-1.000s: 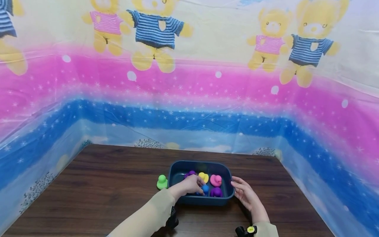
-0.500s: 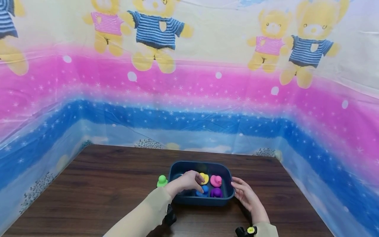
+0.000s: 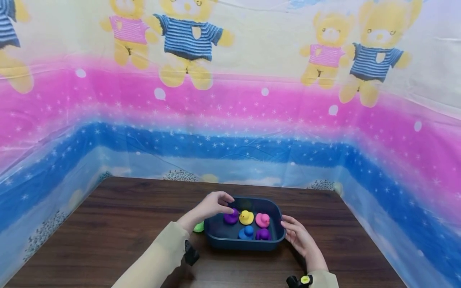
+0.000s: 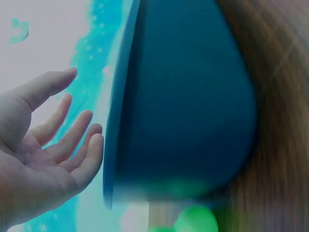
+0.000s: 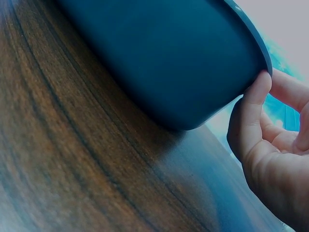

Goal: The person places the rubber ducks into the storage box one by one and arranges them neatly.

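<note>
A dark blue plastic box [image 3: 245,244] holds several toy ducks: a yellow duck [image 3: 246,218], a pink duck [image 3: 262,220], a blue duck [image 3: 246,233], and purple ones. My left hand [image 3: 211,205] hovers over the box's left end with fingers spread and nothing in it, its thumb overlapping the left purple duck [image 3: 231,217] in the head view. At the opposite end, my right hand [image 3: 301,239] holds the box rim, the thumb [image 5: 256,89] against the outer wall. A green duck [image 3: 198,228] stands on the table outside the box, mostly covered by my left wrist.
Dark brown wood tabletop [image 3: 129,224] lies under everything. A printed cloth [image 3: 237,108] with teddy bears hangs around the back and sides. Black cameras are strapped at both wrists.
My left hand has left the blue duck and moved up and left to the box's left end, uncovering the ducks and now covering most of the green one. My right hand stays put.
</note>
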{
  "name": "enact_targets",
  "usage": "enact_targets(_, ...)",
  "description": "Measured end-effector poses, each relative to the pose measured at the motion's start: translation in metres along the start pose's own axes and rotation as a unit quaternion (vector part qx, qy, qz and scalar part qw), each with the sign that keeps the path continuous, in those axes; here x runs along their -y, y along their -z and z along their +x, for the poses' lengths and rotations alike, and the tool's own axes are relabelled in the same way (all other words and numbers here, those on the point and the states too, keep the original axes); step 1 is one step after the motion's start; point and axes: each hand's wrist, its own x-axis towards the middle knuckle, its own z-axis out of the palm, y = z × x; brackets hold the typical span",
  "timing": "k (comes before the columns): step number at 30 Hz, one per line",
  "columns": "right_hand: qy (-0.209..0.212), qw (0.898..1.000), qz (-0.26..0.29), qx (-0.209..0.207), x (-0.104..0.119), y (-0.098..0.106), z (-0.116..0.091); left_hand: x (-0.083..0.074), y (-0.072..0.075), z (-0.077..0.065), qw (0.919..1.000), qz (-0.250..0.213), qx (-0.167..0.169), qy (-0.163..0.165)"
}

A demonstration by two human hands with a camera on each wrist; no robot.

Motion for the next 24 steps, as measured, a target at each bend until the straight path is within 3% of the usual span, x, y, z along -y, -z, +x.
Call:
enact_targets(10, 0.008, 1.000, 0.003, 0.017, -0.003, 0.002, 0.002, 0.029, 0.041, -0.017, 0.9952, -0.064, -0.074, 0.008)
enact_targets(15, 0.008, 1.000, 0.005, 0.020, -0.003, 0.003, 0.003, 0.043, 0.049, -0.025, 0.9915, -0.077, -0.095, 0.043)
enact_targets(24, 0.005, 1.000, 0.013, 0.023, -0.003, 0.002, 0.002, 0.074, 0.050, -0.036, 0.9883, -0.084, -0.081, 0.098)
